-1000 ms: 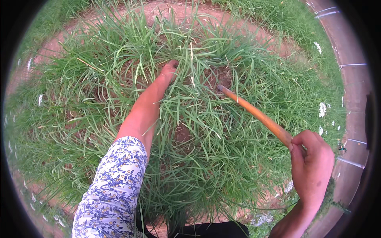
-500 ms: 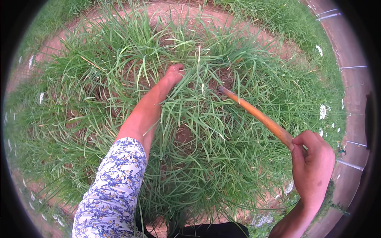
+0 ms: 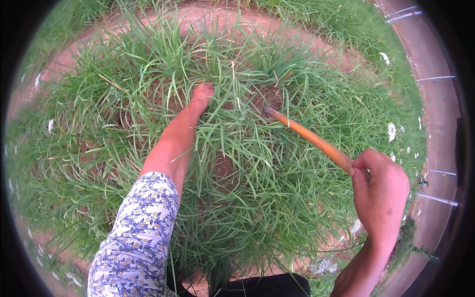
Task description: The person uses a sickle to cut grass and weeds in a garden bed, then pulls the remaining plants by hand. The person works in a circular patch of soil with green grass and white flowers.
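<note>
My right hand (image 3: 380, 190) is closed on the end of a smooth wooden handle (image 3: 316, 141), at the right. The handle slants to the far left, and its dark far tip (image 3: 268, 111) goes down among leaves and soil; any tool head there is hidden. My left hand (image 3: 202, 95) reaches in among long, narrow green leaves (image 3: 237, 133), low by the soil. Blades cover its fingers, so I cannot see what they touch. A white sleeve with a blue flower print (image 3: 143, 232) covers part of my left arm.
Bare reddish soil (image 3: 292, 34) curves behind the clump, with more green growth (image 3: 326, 20) beyond. White flower heads (image 3: 391, 131) stand at the right. Farther right, pale poles (image 3: 438, 199) lie across a brown strip (image 3: 435, 109). Something black (image 3: 267, 286) shows at the lower edge.
The whole scene has shifted slightly left in view. My right hand still grips the handle, and my left hand stays low among the leaves.
</note>
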A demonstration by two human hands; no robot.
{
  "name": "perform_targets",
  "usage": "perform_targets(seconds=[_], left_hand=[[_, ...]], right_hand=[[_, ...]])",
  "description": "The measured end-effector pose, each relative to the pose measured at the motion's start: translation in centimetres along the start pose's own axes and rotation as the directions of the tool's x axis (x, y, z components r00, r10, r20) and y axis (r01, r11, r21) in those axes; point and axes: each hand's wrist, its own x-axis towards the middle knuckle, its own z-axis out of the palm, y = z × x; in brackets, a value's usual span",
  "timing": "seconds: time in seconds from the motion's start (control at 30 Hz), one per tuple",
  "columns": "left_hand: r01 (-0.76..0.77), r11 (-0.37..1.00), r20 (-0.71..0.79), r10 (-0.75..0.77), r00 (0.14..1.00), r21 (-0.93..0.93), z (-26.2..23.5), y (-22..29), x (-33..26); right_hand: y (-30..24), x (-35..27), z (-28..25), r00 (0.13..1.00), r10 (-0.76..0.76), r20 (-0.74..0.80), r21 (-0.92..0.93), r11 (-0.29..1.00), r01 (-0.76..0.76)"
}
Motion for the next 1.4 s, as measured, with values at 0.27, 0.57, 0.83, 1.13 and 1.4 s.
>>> perform_targets(seconds=[0.27, 0.57, 0.83, 1.13, 1.4], left_hand=[[-0.185, 0.978, 0.115, 0.173, 0.978, 0.102, -7.8, -6.7, -2.8], [0.379, 0.857, 0.38, -0.24, 0.893, -0.35, -27.3, 13.4, -14.9], [0.41, 0.794, 0.391, -0.238, 0.889, -0.449, -37.3, 16.3, -26.1], [0.165, 0.985, -0.077, -0.168, 0.983, -0.044, -51.9, 17.2, -45.4], [0.086, 0.987, -0.981, -0.148, 0.124, -0.138, -64.6, 6.3, -77.7]], right_hand=[[-1.9, 1.6, -0.9, 0.989, -0.134, -0.066, 0.006, 0.991, 0.135], [-2.3, -0.3, -0.3, 0.997, -0.069, -0.024, -0.02, 0.997, 0.069], [-3.7, -1.4, -1.2, 0.996, -0.065, 0.06, -0.082, 0.994, 0.07], [-1.2, -3.7, 1.4, 0.984, -0.173, -0.042, -0.033, 0.985, 0.171], [7.2, -2.8, 8.3, 0.955, -0.29, 0.066, 0.123, 0.952, 0.281]])
